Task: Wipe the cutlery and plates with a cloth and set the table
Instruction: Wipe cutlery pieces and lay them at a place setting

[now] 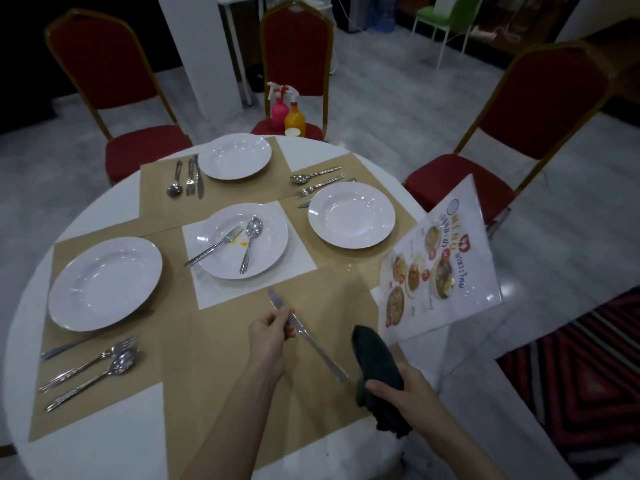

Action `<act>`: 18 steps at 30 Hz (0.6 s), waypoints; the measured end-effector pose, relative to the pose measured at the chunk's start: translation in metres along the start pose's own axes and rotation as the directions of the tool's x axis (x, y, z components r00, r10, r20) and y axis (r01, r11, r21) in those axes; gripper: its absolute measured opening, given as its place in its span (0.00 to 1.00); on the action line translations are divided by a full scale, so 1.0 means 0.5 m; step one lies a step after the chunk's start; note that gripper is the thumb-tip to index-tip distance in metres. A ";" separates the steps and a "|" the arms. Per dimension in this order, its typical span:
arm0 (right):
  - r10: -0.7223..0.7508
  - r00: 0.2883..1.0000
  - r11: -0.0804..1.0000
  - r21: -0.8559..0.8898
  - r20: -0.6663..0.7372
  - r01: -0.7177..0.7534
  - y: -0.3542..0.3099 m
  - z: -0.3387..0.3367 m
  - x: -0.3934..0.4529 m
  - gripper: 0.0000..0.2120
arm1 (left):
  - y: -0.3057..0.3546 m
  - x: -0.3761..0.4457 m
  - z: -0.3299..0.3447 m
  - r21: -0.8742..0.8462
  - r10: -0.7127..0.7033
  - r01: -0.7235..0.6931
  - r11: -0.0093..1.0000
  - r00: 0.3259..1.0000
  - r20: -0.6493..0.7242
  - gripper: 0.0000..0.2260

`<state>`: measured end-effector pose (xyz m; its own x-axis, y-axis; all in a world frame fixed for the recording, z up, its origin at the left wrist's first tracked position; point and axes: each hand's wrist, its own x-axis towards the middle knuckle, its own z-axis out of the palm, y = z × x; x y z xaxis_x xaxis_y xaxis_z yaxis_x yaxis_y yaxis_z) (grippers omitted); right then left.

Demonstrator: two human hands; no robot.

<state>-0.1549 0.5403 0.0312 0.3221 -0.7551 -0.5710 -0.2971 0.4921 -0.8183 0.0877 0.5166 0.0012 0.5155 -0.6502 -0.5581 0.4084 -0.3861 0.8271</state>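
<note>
My left hand (272, 332) grips a table knife (313, 344) near its blade end, above the tan placemat (225, 362) at the table's near side. My right hand (401, 386) holds a dark cloth (372, 351) just right of the knife's handle end. In the table's middle a white plate (266, 251) bears a fork (214, 249), a spoon (250, 242) and a yellow smear. Clean white plates sit at the left (104, 284), far (234, 155) and right (351, 214) places, each with cutlery beside it.
A laminated menu (436, 265) overhangs the round white table (86, 452) at its right edge. Three red chairs (104, 84) ring the far side. A pink spray bottle (280, 107) and an orange one (295, 119) stand on the middle chair's seat.
</note>
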 end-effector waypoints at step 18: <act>0.053 0.993 0.979 0.201 -0.103 -0.032 0.065 -0.013 0.000 0.13 | -0.110 0.038 0.093 0.514 0.053 -0.095 0.853 0.994 0.096 0.06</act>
<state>-0.1705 0.5537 0.0051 0.2114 -0.7684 -0.6040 -0.1208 0.5927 -0.7963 0.0400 0.4951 -0.0519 0.4617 -0.7293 -0.5049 -0.0874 -0.6038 0.7923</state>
